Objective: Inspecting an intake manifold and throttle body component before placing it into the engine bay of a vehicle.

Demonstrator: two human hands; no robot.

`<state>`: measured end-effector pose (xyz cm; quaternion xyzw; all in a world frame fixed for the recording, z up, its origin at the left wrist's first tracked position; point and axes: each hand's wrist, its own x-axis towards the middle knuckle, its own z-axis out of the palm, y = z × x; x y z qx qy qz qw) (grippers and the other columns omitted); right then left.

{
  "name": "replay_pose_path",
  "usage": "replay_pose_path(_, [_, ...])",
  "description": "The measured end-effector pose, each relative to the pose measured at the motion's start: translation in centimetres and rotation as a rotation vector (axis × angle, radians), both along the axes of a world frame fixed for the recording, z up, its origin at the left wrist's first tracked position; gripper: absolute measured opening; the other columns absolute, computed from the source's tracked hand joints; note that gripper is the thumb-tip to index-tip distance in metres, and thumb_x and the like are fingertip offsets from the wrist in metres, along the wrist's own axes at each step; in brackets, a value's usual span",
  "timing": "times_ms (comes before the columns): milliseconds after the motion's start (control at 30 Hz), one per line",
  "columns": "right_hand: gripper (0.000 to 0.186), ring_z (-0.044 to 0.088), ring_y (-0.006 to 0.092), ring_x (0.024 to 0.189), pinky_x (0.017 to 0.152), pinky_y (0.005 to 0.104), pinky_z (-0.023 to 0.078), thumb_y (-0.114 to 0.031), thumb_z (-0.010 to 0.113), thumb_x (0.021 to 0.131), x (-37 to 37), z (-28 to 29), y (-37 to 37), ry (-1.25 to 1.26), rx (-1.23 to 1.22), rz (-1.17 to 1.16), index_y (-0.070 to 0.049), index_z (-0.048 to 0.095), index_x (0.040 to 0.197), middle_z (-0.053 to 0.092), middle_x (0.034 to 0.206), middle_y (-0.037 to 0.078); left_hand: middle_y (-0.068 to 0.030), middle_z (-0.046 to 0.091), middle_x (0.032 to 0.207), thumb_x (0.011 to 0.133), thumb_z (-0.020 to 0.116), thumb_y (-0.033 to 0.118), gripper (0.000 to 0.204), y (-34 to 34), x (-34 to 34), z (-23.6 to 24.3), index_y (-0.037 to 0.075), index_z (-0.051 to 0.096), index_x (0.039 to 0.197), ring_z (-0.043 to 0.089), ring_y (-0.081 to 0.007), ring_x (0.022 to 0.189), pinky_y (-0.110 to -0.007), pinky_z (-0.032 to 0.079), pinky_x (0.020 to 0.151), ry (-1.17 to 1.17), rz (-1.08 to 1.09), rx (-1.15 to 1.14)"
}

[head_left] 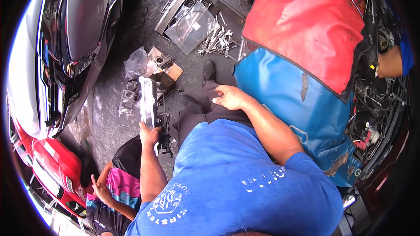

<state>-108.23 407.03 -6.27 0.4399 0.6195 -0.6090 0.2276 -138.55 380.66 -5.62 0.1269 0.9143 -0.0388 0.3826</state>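
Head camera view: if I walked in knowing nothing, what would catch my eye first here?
Probably the red cover and the blue cover draped over a car's fender on the right. Next, near the middle, the left hand grips a long silver metal part, while the right hand hangs open and empty. Scattered wrenches lie on the dark floor at the top.

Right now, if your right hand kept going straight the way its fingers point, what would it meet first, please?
Probably the black shoe on the ground ahead; the right hand is open, fingers pointing up the picture and slightly left, though depth is hard to judge.
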Motion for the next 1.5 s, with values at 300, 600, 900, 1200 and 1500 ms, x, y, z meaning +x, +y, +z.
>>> replay_pose_path(300, [0.062, 0.06, 0.0321, 0.121, 0.102, 0.0382, 0.047, -0.033, 0.068, 0.091, -1.1, -2.7, -0.5, -0.061, -0.003, 0.019, 0.002, 0.05, 0.139, 0.062, 0.131, 0.021, -0.0281, 0.065, 0.099, 0.068, 0.083, 0.021, 0.062, -3.4, 1.9, 0.9, -0.001, 0.043, 0.11, 0.066, -0.0443, 0.095, -0.047, 0.05, 0.085, -0.028, 0.116, 0.122])
replay_pose_path(600, [0.04, 0.059, 0.0343, 0.121, 0.102, 0.0425, 0.047, -0.031, 0.064, 0.091, -5.4, -5.1, -3.5, -0.099, 0.072, 0.223, -0.007, 0.064, 0.124, 0.063, 0.128, 0.018, -0.0275, 0.065, 0.102, 0.067, 0.084, 0.019, 0.064, -7.4, 1.6, 2.1, -0.003, 0.045, 0.113, 0.065, -0.0426, 0.098, -0.045, 0.049, 0.088, 0.009, 0.165, 0.12])
replay_pose_path(900, [0.035, 0.064, 0.0333, 0.113, 0.094, 0.0453, 0.051, -0.03, 0.068, 0.085, -13.8, -8.0, -15.0, 0.102, -0.002, 0.96, -0.009, 0.073, 0.113, 0.07, 0.118, 0.014, -0.0214, 0.066, 0.097, 0.068, 0.083, 0.014, 0.058, -11.8, 0.6, 2.5, -0.002, 0.046, 0.111, 0.066, -0.0356, 0.091, -0.043, 0.05, 0.085, 0.029, 0.237, 0.205])
replay_pose_path(1200, [0.033, 0.067, 0.0342, 0.105, 0.087, 0.0464, 0.053, -0.012, 0.068, 0.073, -14.9, -9.5, -23.8, 0.312, -0.215, 1.405, -0.002, 0.074, 0.104, 0.071, 0.113, 0.017, -0.008, 0.063, 0.088, 0.068, 0.078, 0.006, 0.045, -13.8, 1.6, 2.1, 0.003, 0.051, 0.104, 0.061, -0.0176, 0.074, -0.033, 0.051, 0.069, 0.022, 0.38, 0.212])
replay_pose_path(1500, [0.038, 0.065, 0.0351, 0.106, 0.089, 0.0453, 0.051, -0.023, 0.069, 0.077, -15.3, -10.8, -23.7, 0.915, -0.441, 1.571, 0.0, 0.072, 0.108, 0.07, 0.113, 0.018, -0.0049, 0.065, 0.091, 0.071, 0.072, -0.003, 0.038, -11.3, 0.4, 1.8, 0.003, 0.053, 0.104, 0.061, -0.0155, 0.077, -0.031, 0.051, 0.074, -0.09, 0.489, 0.374])
